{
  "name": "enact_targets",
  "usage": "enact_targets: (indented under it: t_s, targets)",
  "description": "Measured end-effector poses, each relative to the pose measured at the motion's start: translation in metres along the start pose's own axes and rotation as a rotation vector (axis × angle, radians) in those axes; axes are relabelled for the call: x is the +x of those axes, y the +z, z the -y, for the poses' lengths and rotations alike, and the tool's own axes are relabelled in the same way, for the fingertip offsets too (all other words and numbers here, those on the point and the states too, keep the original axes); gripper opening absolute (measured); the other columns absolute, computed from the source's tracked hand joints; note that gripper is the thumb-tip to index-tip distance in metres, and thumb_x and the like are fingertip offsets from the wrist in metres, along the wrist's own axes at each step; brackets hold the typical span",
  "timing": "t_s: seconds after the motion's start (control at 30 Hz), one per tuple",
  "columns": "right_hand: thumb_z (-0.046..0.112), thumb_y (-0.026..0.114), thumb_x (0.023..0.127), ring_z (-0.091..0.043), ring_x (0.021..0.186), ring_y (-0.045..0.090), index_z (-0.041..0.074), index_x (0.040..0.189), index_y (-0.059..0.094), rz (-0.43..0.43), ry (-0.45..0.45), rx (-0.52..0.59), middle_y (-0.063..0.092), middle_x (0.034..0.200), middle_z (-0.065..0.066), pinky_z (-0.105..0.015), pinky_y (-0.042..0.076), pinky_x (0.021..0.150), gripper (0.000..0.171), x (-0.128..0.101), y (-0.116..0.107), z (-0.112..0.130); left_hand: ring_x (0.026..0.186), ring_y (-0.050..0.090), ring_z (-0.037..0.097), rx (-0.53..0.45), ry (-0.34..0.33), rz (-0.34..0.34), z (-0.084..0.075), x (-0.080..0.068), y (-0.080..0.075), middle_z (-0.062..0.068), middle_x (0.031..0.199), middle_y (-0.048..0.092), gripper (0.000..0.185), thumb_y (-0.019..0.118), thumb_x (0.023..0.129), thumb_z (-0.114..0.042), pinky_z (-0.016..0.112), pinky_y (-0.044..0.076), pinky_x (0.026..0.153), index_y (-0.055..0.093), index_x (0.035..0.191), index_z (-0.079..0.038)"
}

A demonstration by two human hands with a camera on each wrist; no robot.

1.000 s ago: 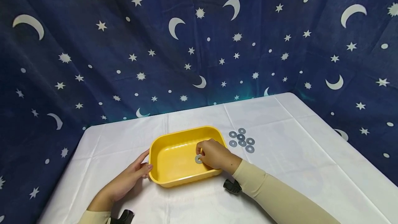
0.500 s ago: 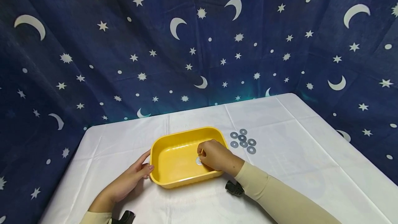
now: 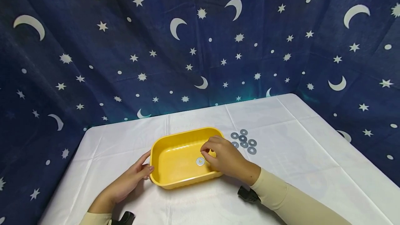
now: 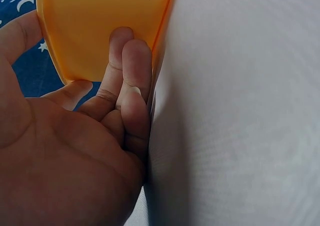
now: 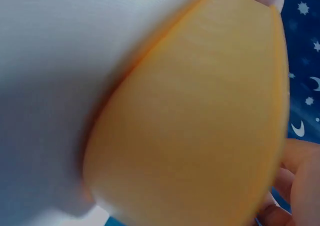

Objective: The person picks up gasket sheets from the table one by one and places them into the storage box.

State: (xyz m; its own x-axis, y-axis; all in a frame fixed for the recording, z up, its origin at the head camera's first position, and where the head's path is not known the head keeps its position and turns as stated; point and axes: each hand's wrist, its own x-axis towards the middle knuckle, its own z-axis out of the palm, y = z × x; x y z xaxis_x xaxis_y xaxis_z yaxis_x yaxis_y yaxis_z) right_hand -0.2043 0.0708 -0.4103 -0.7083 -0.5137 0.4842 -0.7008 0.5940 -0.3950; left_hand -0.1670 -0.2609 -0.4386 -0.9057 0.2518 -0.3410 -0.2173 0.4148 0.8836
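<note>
A second ago the right hand (image 3: pixel 226 157) was pinching a flat silver metal washer (image 3: pixel 200 161) low inside the shallow yellow plastic tray (image 3: pixel 162 178); now that washer lies flat and alone on the tray floor, and the hand has lifted clear of it and drawn back toward the tray's right rim, its fingers loosely curled around nothing. The release reads as complete, so one washer is in the tray while a cluster of six more grey metal washers (image 3: pixel 243 140) sits on the white tablecloth (image 3: pixel 297 155) just beyond the tray's right end, close behind the withdrawing fingers. The left hand (image 3: pixel 128 181) has not shifted: it rests against the tray's left end, steadying it. The head view gives the whole layout, but the left wrist view alone shows how that contact is made, with straight fingers (image 4: pixel 131 80) pressed flat against the tray's outer yellow wall (image 4: pixel 100 25) and the thumb set apart, no clamp over the rim. The right wrist view is blurred and filled by the tray's yellow side (image 5: pixel 200 126), so it probably confirms only that the hand is beside the tray, with no washer visible.
</note>
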Motion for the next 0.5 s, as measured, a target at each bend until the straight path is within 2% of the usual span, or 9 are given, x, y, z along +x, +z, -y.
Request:
enact_targets:
  t_s: [0.13, 0.5]
  targets:
    - [0.014, 0.075, 0.088, -0.007, 0.083, 0.054, 0.017, 0.088, 0.074, -0.021, -0.001, -0.002, 0.062, 0.083, 0.009, -0.021, 0.052, 0.076, 0.003, -0.007, -0.012, -0.002, 0.096, 0.047, 0.017, -0.004, 0.028, 0.02, 0.001, -0.001, -0.001, 0.005, 0.101, 0.054, 0.072, 0.05, 0.104, -0.031, 0.036, 0.034, 0.093, 0.009, 0.161, -0.016]
    - [0.009, 0.078, 0.085, -0.011, 0.079, 0.056, 0.012, 0.091, 0.076, -0.126, 0.022, -0.006, 0.066, 0.084, 0.008, -0.026, 0.052, 0.07, 0.007, -0.023, -0.039, -0.023, 0.098, 0.048, 0.018, -0.013, 0.015, 0.003, 0.003, 0.0, -0.001, 0.007, 0.105, 0.056, 0.072, 0.051, 0.104, -0.033, 0.036, 0.035, 0.093, 0.01, 0.161, -0.017]
